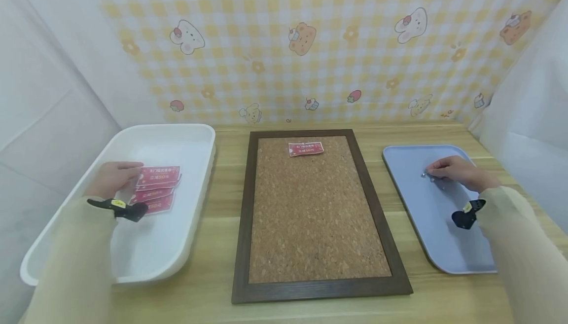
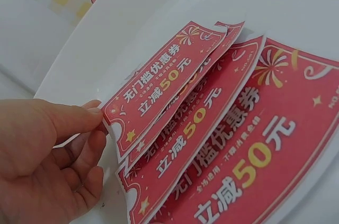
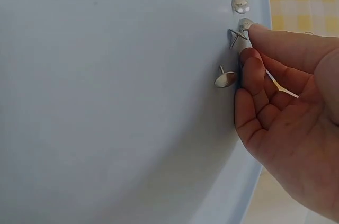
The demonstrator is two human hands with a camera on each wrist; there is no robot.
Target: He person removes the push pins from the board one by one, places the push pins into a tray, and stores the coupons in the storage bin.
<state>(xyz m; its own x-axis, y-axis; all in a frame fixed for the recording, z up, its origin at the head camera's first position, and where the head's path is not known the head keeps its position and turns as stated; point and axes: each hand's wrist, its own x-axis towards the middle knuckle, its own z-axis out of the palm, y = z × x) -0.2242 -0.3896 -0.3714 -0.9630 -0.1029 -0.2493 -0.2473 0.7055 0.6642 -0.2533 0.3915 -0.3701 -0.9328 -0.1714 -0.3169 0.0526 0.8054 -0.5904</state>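
Note:
At the left, my left hand (image 1: 110,180) pinches the left edge of the top red coupon (image 2: 167,75) between thumb and fingers. Several more red coupons (image 2: 254,160) lie fanned out beneath it in a white tub (image 1: 177,139). Over on a light blue tray (image 1: 437,235), the thumb and fingers of my right hand (image 1: 459,171) pinch a silver thumbtack (image 3: 245,23). Several other thumbtacks (image 3: 226,79) lie close by the fingertips, one with its pin pointing up. Between the hands is a cork board (image 1: 315,215), with a red coupon (image 1: 306,149) at its top.
The cork board has a dark wooden frame (image 1: 324,292) and rests on a wood-grain table (image 1: 217,245). Behind the table hangs a yellow checked cloth (image 1: 275,77) with cartoon prints. White sheeting (image 1: 532,112) stands at both sides.

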